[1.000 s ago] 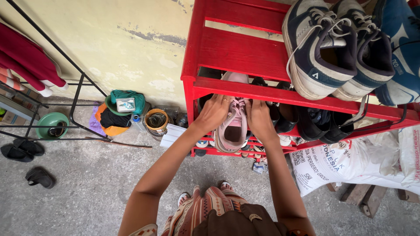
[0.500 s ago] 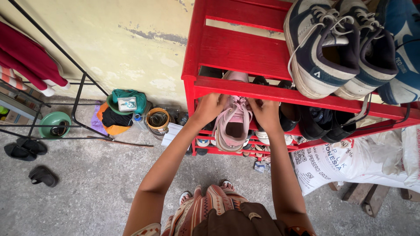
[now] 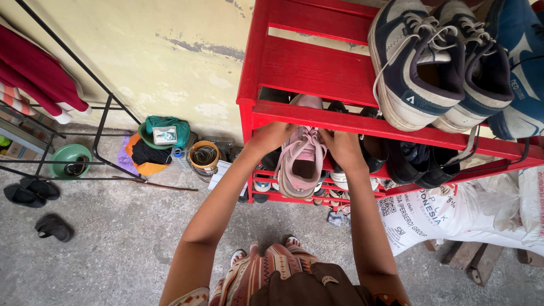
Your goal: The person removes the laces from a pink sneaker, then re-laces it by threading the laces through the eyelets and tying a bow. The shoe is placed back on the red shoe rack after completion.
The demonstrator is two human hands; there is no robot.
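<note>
A pink lace-up sneaker (image 3: pixel 300 164) lies on the second shelf of a red wooden shoe rack (image 3: pixel 309 68), toe under the top shelf. My left hand (image 3: pixel 271 136) grips its left side near the laces, partly tucked under the rack's front rail. My right hand (image 3: pixel 341 146) holds its right side. Both hands' fingertips are hidden by the shoe and the rail. Dark shoes (image 3: pixel 416 161) sit to the right on the same shelf.
Two navy-and-white sneakers (image 3: pixel 436 62) and a blue one (image 3: pixel 524 62) fill the top shelf's right part. White sacks (image 3: pixel 453 212) lie right of the rack. Left: a green basin (image 3: pixel 69 160), buckets, a black metal rack (image 3: pixel 96 136), dark sandals (image 3: pixel 52 226) on concrete.
Both hands pushed the pink sneaker farther back into the second shelf, moving up under the front rail; the shoe's toe now sits deeper beneath the top shelf.
</note>
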